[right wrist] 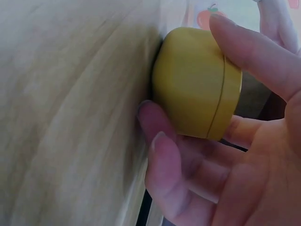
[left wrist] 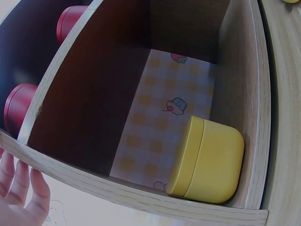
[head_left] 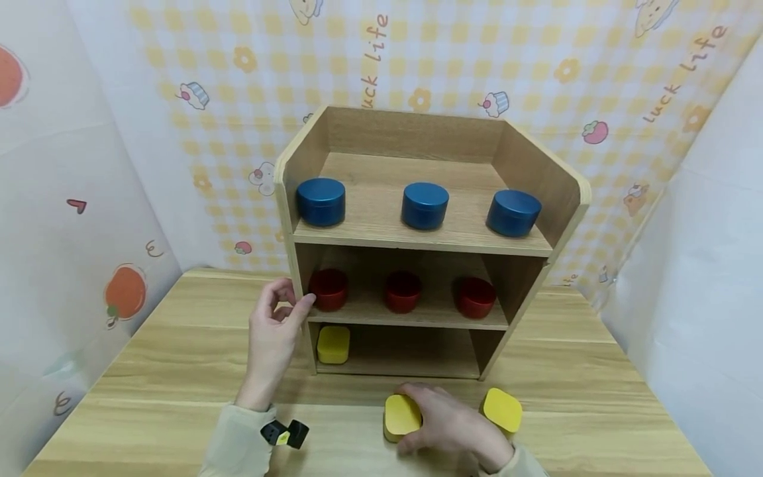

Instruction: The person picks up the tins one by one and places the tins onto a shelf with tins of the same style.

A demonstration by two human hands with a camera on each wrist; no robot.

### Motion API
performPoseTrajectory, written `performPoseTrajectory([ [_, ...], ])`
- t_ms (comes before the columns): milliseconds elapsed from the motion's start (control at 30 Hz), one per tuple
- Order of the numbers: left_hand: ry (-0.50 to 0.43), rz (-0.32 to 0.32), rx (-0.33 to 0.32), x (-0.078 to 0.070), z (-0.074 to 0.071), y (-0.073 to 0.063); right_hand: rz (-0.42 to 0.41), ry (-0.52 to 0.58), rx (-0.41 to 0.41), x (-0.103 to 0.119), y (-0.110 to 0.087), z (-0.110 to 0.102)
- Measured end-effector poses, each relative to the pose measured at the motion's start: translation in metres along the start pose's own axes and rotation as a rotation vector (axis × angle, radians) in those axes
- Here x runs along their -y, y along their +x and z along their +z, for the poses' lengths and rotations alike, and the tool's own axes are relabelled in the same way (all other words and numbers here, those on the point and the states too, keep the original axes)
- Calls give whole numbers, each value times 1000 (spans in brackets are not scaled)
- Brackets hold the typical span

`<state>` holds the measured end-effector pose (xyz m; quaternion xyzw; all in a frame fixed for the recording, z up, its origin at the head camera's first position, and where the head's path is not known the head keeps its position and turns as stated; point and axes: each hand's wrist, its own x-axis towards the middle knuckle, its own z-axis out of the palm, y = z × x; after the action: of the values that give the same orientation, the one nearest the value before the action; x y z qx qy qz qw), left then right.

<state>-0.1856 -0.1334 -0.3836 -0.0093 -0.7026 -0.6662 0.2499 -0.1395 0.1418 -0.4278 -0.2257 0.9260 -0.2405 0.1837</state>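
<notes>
A three-tier wooden shelf [head_left: 399, 245] stands on the table. At its left side panel my left hand [head_left: 280, 331] holds on, the thumb at the front edge and the curled fingers against the outer face. My right hand [head_left: 444, 421] grips a yellow tin [head_left: 401, 417] with rounded corners, thumb on one side and fingers on the other. In the right wrist view this lidded tin [right wrist: 193, 84] sits against the tabletop. A second yellow tin [head_left: 502, 411] lies right of the hand, partly hidden by the wrist. A third yellow tin [left wrist: 207, 162] stands in the bottom tier's left corner.
Three blue round tins [head_left: 424, 205] line the top tier. Three red round tins [head_left: 403, 291] stand along the middle tier. A patterned cloth [head_left: 417, 59] hangs behind the shelf, and white sheets [head_left: 685, 265] flank the wooden table [head_left: 149, 397].
</notes>
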Motion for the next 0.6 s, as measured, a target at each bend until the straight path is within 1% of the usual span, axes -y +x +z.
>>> performPoseTrajectory([
  [233, -1, 34, -6, 1, 1, 1, 15, 30, -21, -3, 3, 3],
  [467, -6, 19, 6, 1, 2, 0, 9, 58, -30, -6, 3, 5],
  [600, -14, 12, -6, 1, 1, 0, 5, 66, -30, -6, 5, 3],
])
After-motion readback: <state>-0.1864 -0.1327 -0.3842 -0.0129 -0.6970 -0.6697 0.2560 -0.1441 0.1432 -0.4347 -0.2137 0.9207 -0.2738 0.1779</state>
